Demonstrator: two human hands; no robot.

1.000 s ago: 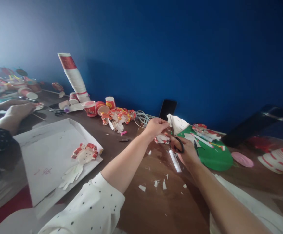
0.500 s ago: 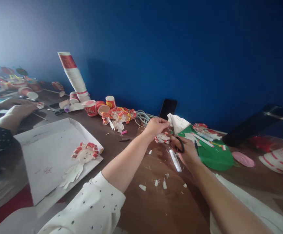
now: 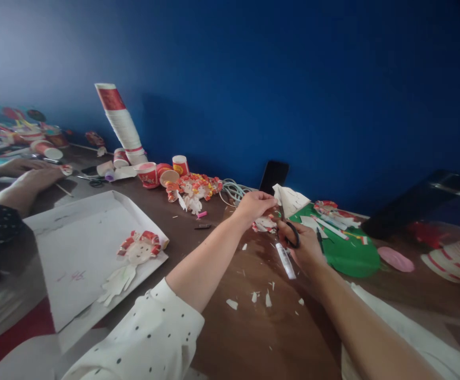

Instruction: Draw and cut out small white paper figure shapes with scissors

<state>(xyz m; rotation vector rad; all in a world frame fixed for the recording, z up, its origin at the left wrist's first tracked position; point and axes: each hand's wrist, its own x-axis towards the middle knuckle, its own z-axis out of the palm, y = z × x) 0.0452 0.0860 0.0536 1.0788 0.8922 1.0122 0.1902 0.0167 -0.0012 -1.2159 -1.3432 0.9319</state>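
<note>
Between my fingers, my left hand (image 3: pixel 255 205) pinches the edge of a white piece of paper (image 3: pixel 293 201) with dark marks on it. My right hand (image 3: pixel 303 243) is closed on a pair of scissors (image 3: pixel 293 236) with black handles; the blades point up at the paper and are mostly hidden. Just below my hands lie a paper doll (image 3: pixel 264 224) with red-and-white trim and a white glue stick (image 3: pixel 285 261). Small paper scraps (image 3: pixel 268 300) are scattered nearer to me on the brown table (image 3: pixel 249 338).
A green sheet (image 3: pixel 352 258) with paper strips lies to the right, beside a pink disc (image 3: pixel 396 259). A phone (image 3: pixel 274 177) leans on the blue wall. Left are a leaning cup stack (image 3: pixel 121 124), finished dolls (image 3: pixel 194 187), a white box lid (image 3: pixel 71 248) and another person's hands (image 3: pixel 35 177).
My hands stay nearly in place, still holding the paper and scissors. The view has shifted very slightly.
</note>
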